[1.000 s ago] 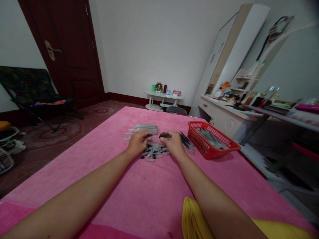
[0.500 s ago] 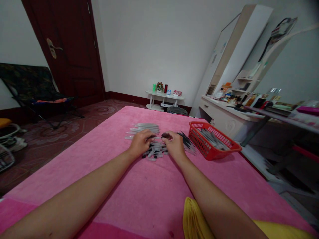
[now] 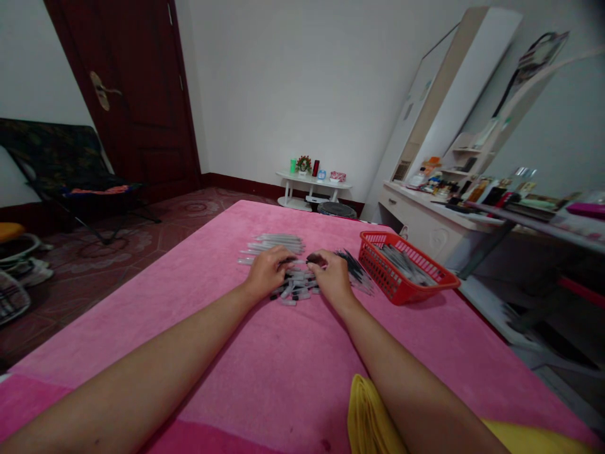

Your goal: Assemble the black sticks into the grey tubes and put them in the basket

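My left hand (image 3: pixel 268 272) is closed in a pinch on a clear pen barrel whose end points toward the right hand. My right hand (image 3: pixel 332 272) pinches a small black pen part at that end; the fingers partly hide it. Below both hands lies a heap of clear and black pen caps (image 3: pixel 289 291). Clear pen barrels (image 3: pixel 280 241) lie in a row behind my left hand. To the right of my right hand, slim black-ended pen refills (image 3: pixel 359 272) are spread on the pink cloth (image 3: pixel 265 366).
A red plastic basket (image 3: pixel 392 280) holding several thin grey pen pieces stands on the right. Yellow fabric (image 3: pixel 371 416) lies by my right forearm. Farther off are a low white table (image 3: pixel 312 181), a dressing table (image 3: pixel 425 211) and a folding chair (image 3: pixel 61 157).
Both hands stay in nearly the same place and hold the same pinch. The view has shifted very slightly.
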`<state>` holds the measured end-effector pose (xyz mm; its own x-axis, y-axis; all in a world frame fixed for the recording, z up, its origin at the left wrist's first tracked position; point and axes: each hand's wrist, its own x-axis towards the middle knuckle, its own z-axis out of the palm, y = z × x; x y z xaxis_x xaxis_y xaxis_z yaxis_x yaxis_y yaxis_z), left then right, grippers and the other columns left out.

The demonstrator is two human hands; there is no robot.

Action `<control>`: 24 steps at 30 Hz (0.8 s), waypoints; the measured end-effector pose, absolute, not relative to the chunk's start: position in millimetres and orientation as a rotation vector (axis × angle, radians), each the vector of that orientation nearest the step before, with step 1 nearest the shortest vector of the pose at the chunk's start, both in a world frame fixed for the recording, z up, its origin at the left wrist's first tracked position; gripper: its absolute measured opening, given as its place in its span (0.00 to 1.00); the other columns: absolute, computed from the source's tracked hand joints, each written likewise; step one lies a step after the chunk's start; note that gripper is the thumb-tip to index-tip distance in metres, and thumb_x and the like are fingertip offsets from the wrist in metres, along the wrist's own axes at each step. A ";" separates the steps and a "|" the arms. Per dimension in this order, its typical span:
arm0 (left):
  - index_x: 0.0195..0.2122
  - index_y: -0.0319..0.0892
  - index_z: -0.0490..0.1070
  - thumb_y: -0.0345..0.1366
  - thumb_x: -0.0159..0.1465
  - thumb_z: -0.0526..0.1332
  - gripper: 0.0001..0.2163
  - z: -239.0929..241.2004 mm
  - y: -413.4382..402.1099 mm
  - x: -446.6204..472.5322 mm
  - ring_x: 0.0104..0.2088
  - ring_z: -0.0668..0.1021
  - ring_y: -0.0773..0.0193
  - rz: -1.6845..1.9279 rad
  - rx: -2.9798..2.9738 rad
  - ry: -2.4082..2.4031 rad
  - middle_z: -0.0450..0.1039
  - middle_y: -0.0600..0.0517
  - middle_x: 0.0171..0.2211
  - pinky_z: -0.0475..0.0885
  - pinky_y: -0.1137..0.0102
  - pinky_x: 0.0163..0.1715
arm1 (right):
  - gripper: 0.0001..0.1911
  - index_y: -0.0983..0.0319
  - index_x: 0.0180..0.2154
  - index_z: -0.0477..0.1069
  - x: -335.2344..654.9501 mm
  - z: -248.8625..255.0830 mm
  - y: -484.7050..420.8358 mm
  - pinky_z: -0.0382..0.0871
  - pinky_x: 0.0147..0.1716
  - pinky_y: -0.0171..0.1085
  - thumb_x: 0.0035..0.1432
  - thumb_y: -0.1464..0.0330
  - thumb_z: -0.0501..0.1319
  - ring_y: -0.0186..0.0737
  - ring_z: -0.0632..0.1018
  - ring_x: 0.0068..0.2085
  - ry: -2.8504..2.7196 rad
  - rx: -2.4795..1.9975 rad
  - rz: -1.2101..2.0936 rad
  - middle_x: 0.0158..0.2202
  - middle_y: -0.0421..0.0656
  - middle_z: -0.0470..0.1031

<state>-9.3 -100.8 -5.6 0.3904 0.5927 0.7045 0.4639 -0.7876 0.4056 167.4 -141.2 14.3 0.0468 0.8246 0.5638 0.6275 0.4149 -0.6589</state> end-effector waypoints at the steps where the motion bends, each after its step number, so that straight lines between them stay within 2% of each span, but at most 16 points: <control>1: 0.37 0.41 0.75 0.27 0.58 0.59 0.08 -5.3 -101.1 -9.3 0.36 0.76 0.62 1.352 2.502 0.958 0.74 0.49 0.34 0.70 0.69 0.37 | 0.07 0.63 0.30 0.75 167.5 14.2 -141.2 0.68 0.34 0.35 0.48 0.74 0.60 0.38 0.76 0.31 -1.660 -1.289 0.242 0.30 0.43 0.78; 24: 0.37 0.41 0.75 0.25 0.57 0.60 0.09 -4.7 -104.1 -8.2 0.36 0.76 0.63 1.348 2.493 0.974 0.75 0.50 0.34 0.70 0.70 0.35 | 0.06 0.63 0.29 0.75 167.2 12.7 -141.0 0.66 0.34 0.35 0.49 0.73 0.59 0.38 0.75 0.31 -1.686 -1.265 0.251 0.29 0.43 0.78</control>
<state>-8.2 -104.1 -4.7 0.3875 0.6028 0.6975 0.4727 -0.7794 0.4111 167.2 -141.0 12.7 0.0170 0.8220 0.5693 0.6209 0.4376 -0.6504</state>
